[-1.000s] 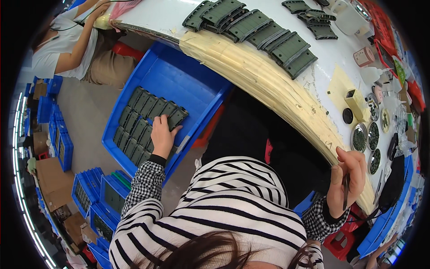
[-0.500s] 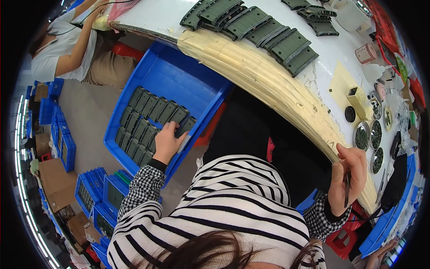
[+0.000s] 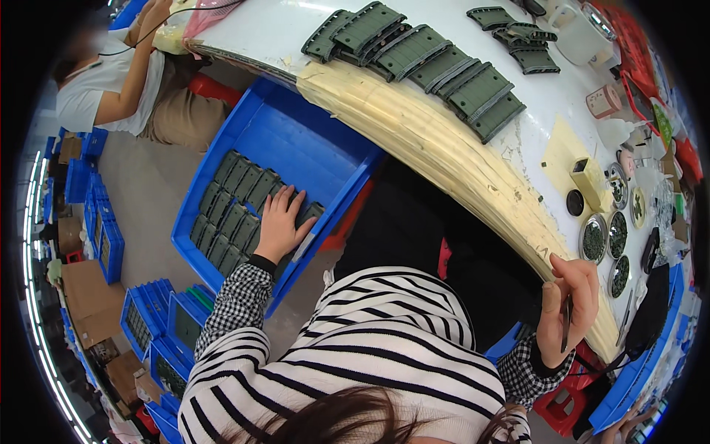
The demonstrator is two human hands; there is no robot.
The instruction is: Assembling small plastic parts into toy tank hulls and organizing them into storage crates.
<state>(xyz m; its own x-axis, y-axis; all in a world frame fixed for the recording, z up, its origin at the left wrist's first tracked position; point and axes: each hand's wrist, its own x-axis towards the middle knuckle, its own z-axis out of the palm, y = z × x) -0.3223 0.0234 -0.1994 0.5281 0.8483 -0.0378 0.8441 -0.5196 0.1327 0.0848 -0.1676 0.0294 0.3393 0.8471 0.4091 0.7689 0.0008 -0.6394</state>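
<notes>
My left hand (image 3: 278,228) is over a blue plastic bin (image 3: 270,122), fingers spread, touching or just above the dark green plastic casings (image 3: 235,222) laid there in rows. It hides some of them, and I see nothing gripped in it. Raised beside the table edge, my right hand (image 3: 573,311) has curled fingers round tweezers (image 3: 566,333), a thin dark metal tool partly hidden by the palm. Similar green casings (image 3: 433,65) lie overlapping in a row on the white table (image 3: 518,111) near its padded edge.
Round dishes of small dark parts (image 3: 594,238) stand at the table's right, by a pale yellow block (image 3: 590,181). More casings (image 3: 523,41) lie farther back. Blue bins (image 3: 144,318) are stacked on the floor at left. A person (image 3: 140,96) sits at the far left.
My left hand's fingers, bent at the casings before, are now straighter and spread over them. My right hand stays raised with the tweezers. The view has shifted slightly.
</notes>
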